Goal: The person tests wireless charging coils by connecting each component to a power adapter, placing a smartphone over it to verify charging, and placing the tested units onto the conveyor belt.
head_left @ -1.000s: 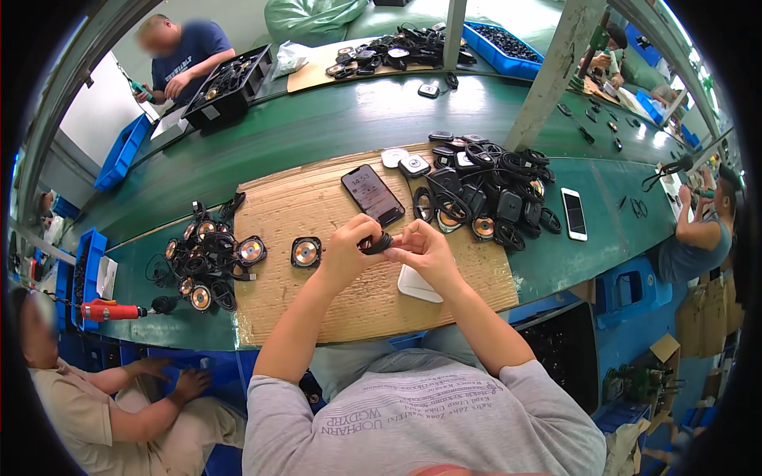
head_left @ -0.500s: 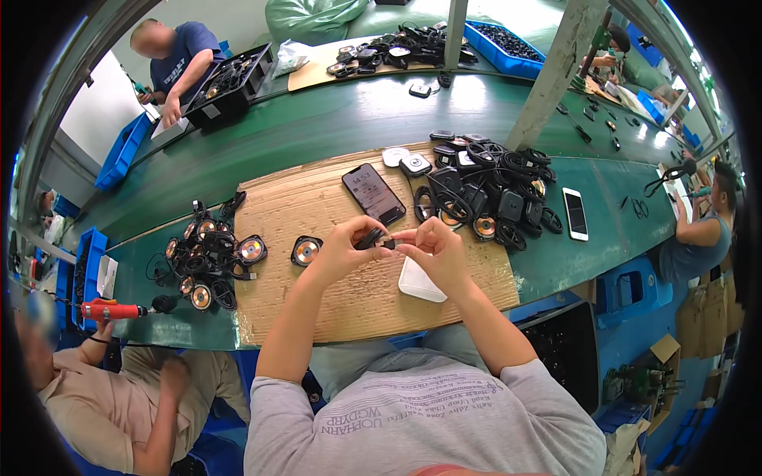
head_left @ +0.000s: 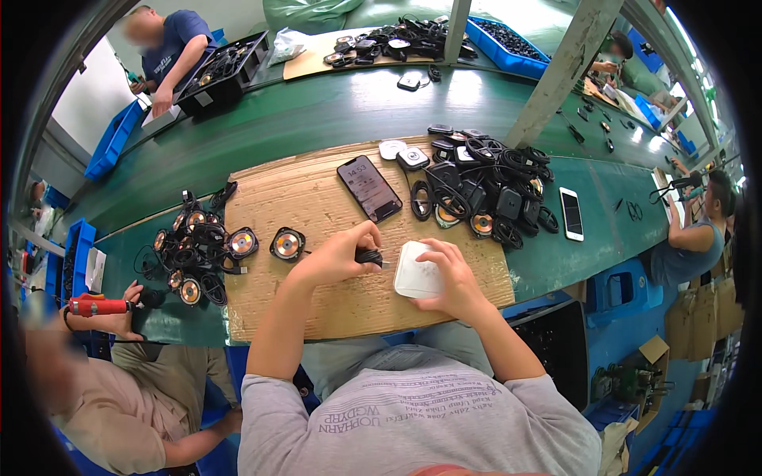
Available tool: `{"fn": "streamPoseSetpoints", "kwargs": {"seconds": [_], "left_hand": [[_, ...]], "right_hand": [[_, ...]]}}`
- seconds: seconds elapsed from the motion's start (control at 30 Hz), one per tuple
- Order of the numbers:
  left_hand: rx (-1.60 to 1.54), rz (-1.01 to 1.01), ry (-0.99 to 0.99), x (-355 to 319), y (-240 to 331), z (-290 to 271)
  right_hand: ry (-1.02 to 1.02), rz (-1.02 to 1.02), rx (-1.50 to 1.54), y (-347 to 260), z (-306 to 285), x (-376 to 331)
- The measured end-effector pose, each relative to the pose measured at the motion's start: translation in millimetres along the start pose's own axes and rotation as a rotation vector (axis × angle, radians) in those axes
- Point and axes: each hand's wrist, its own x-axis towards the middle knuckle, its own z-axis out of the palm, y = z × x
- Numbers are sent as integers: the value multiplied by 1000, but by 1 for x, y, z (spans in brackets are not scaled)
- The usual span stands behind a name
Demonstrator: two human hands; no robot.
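Note:
My left hand (head_left: 337,255) is closed around a small bundle of black cable (head_left: 368,256), held above the cardboard sheet (head_left: 270,301). To its right, my right hand (head_left: 456,279) grips a white rounded-square case (head_left: 417,271), thumb at the near edge and fingers over the far side. Left of my left hand lies a black square coil module (head_left: 286,244) with a copper-coloured ring. A dark-screened phone (head_left: 370,188) rests on the cardboard beyond my hands. The ends of the cable are hidden by my fingers.
Black coil modules with cables are heaped at left (head_left: 190,246); a larger heap of black pads and cables (head_left: 484,182) is at right. A white phone (head_left: 571,213) lies beyond it. At far left a person sits by a red power screwdriver (head_left: 99,305). A metal post (head_left: 563,75) rises behind.
My right hand has left the cable and moved down onto the white case, which now sits more upright to view. My left hand keeps the cable. The left co-worker's hand has shifted near the screwdriver.

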Motion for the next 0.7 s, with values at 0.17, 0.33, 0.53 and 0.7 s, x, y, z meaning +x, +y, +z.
{"fn": "streamPoseSetpoints", "kwargs": {"seconds": [0.17, 0.33, 0.53, 0.7], "left_hand": [[-7, 2, -100, -1, 1, 0], [-23, 0, -82, -3, 5, 2], [-76, -42, -71, -2, 8, 3], [-62, -70, -119, 5, 1, 11]], "right_hand": [[71, -69, 44, 5, 7, 4], [83, -122, -6, 3, 4, 5], [77, -129, -4, -2, 4, 5], [77, -208, -81, -4, 6, 4]]}}
